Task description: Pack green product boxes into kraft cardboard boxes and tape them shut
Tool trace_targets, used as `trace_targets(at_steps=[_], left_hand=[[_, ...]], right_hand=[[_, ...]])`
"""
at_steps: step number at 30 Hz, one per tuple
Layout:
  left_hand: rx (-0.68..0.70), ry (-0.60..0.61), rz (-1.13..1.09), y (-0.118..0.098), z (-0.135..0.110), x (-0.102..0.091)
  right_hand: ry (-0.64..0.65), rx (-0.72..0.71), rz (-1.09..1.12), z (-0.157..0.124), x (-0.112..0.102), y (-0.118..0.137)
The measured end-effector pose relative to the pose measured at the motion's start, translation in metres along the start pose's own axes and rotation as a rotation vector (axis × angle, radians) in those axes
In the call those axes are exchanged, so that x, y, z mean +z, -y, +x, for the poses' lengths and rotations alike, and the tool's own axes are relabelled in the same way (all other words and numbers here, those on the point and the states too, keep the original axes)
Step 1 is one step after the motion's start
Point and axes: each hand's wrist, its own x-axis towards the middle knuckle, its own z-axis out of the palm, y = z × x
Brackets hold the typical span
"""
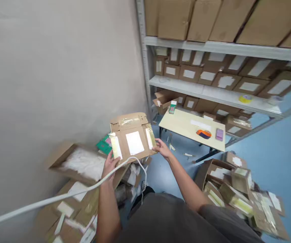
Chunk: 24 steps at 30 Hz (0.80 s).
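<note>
Between my two hands is a flattened cardboard box (149, 136) with white labels and strips of clear tape, its far flap folded out. My left hand (109, 165) grips its near left corner. The right edge is pinched by my right hand (162, 148), thumb on top. Some fingers of both hands are hidden beneath the cardboard. Behind its left side shows part of a green package (104, 145). A white cable (59, 196) runs across the view in front of my left wrist.
An open carton (69, 155) with white contents stands left. A low table (180, 123) holds a green box (172, 107), an orange and dark blue roll (203, 134) and a purple item (219, 134). Shelves (201, 88) hold labelled boxes. Discarded cardboard (239, 192) lies on the right floor.
</note>
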Motion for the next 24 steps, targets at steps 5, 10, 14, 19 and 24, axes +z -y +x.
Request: trace_targets(at_steps=[5, 10, 14, 19, 24], left_hand=[[-0.083, 0.243, 0.096, 0.019, 0.089, 0.105], [-0.120, 0.502, 0.158, 0.043, 0.175, 0.205], [-0.151, 0.610, 0.247, 0.055, 0.235, 0.279], [-0.164, 0.743, 0.275, 0.064, 0.285, 0.343], [-0.216, 0.755, 0.276, 0.082, 0.304, 0.397]], right_hand=[[-0.249, -0.071, 0.007, 0.002, -0.084, 0.019], [-0.481, -0.074, -0.015, 0.019, -0.140, 0.045], [-0.641, -0.056, -0.034, 0.042, -0.166, 0.066], [-0.793, -0.057, -0.051, 0.066, -0.197, 0.075], [-1.008, -0.020, -0.183, 0.083, -0.248, 0.062]])
